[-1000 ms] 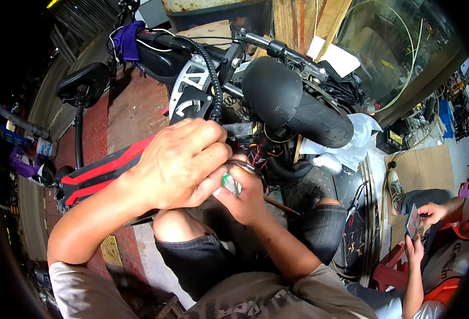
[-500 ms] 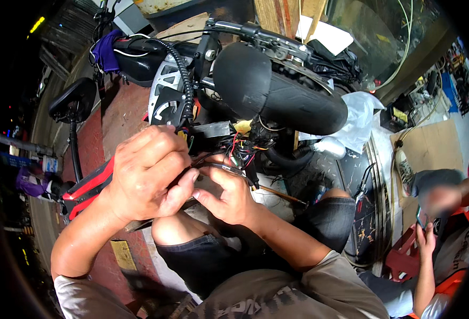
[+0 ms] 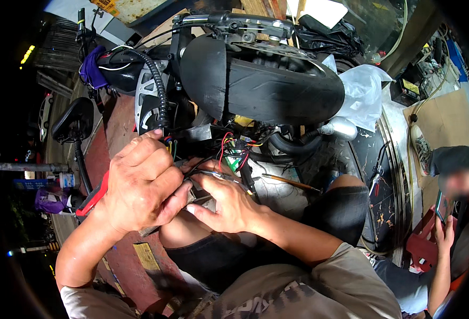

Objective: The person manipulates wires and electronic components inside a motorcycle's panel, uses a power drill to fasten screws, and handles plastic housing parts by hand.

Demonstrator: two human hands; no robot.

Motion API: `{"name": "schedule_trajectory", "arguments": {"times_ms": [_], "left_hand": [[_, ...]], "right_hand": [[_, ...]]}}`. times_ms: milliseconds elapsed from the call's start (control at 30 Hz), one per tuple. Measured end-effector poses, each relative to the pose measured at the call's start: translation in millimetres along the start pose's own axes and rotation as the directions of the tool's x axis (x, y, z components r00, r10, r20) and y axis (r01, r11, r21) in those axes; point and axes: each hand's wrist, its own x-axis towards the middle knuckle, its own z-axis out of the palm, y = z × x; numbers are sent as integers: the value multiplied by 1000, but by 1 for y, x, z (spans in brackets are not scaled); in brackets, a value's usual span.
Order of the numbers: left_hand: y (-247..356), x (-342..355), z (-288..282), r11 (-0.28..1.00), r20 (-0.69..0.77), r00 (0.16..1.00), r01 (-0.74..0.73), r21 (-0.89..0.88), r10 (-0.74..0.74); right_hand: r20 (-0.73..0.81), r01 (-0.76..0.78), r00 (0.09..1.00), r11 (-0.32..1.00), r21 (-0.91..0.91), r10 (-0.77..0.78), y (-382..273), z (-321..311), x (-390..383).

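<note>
My left hand (image 3: 141,186) is curled over a bundle of thin wires (image 3: 213,173) below the scooter's front. My right hand (image 3: 229,204) pinches the same wires from the other side, fingers touching the left hand. Red, black and green leads (image 3: 233,148) run up from the bundle into the open body under the black front fender (image 3: 261,85). What lies under my left palm is hidden.
A black ribbed cable (image 3: 157,85) loops past the brake disc (image 3: 144,98). A mirror (image 3: 75,119) stands at left. A thin brush (image 3: 290,182) lies on the floor by my knee. A clear plastic bag (image 3: 362,90) sits at right. A seated person (image 3: 452,212) holds a phone.
The view has shifted so the scooter sits higher and nearer. My hands stayed together on the wires; the green piece seen between my fingers a second ago is no longer visible.
</note>
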Motion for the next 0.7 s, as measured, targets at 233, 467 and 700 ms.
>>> {"name": "schedule_trajectory", "arguments": {"times_ms": [233, 467, 700], "left_hand": [[3, 8, -2, 994, 72, 997, -10, 112, 2], [8, 14, -7, 982, 103, 987, 106, 154, -123], [26, 4, -8, 880, -61, 914, 403, 251, -401]], "right_hand": [[146, -114, 979, 977, -182, 142, -28, -6, -9], [300, -116, 932, 951, -287, 204, -53, -24, -7], [-21, 252, 964, 934, -253, -266, -72, -55, 7]]}}
